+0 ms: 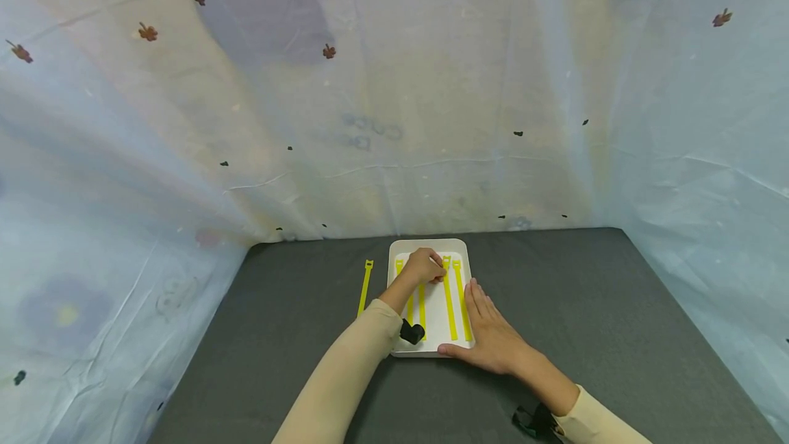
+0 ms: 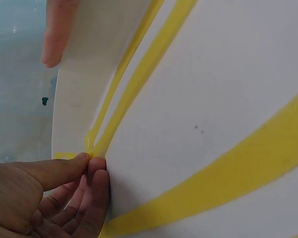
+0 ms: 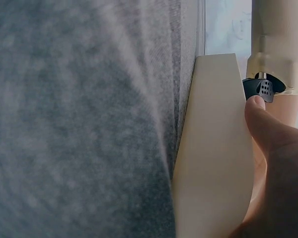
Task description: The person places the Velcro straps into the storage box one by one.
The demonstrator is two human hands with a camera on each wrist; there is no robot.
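Note:
A white tray holds several yellow cable-tie straps, laid lengthwise side by side, each with a slotted head at the far end. My left hand reaches over the tray and pinches one yellow strap near its head, between thumb and fingertips. That pinch also shows in the left wrist view, where another yellow strap lies beside the hand. My right hand rests against the tray's near right corner, fingers straight along the right side and thumb at the near edge. The left forearm hides part of the straps on the left.
One more yellow strap lies on the dark grey cloth-covered table, left of the tray. A pale patterned sheet hangs behind the table and along its sides.

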